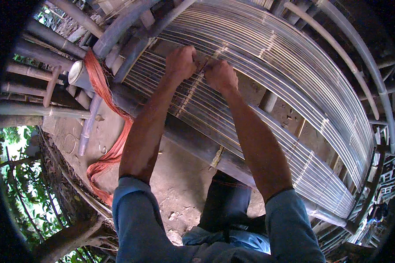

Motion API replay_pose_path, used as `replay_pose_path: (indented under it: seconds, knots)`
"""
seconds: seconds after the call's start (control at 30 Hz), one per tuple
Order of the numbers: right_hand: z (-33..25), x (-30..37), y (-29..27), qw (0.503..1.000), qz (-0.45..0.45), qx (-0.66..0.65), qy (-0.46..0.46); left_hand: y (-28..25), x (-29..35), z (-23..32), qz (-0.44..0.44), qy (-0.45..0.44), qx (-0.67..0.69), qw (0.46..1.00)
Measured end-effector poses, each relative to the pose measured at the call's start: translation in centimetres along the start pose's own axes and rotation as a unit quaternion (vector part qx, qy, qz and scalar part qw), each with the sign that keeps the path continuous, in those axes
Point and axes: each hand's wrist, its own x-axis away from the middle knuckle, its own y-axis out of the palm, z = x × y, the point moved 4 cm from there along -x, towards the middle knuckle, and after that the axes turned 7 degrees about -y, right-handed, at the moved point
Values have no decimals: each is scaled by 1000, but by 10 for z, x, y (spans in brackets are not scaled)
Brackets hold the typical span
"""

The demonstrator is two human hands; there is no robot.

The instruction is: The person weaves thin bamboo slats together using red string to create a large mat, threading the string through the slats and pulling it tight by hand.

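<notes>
Both arms reach forward over a slatted bamboo seat (197,111) made of thin, pale-edged strips bound by crosswise lashings. My left hand (181,62) is closed in a fist-like pinch, just above the gap between the seat and a curved, slatted backrest (294,57). Close to its right, my right hand (221,75) is closed too, its fingers curled toward the left one. Between them runs a lashing line (200,72) with a dark, reddish tint. Whatever the fingers grip is too small or hidden to name.
A bundle of orange-red strands (102,83) drapes over a bamboo pole end (76,72) at the left and trails to the ground. A thick front pole (193,136) crosses before my legs. Bare earth (180,188) lies below, leaves (22,188) at lower left.
</notes>
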Motion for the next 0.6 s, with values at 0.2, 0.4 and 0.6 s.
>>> replay_pose_path:
  seconds: [0.2, 0.4, 0.6]
  knots:
    - [17, 28, -15, 993, 76, 72, -49, -47, 29, 44, 29, -3, -21, 999]
    - [2, 42, -28, 925, 200, -11, -322, -56, 50, 35, -298, -284, 456, 789]
    - [-11, 52, -31, 900, 172, -71, -395, -43, 83, 61, -220, -182, 474, 833]
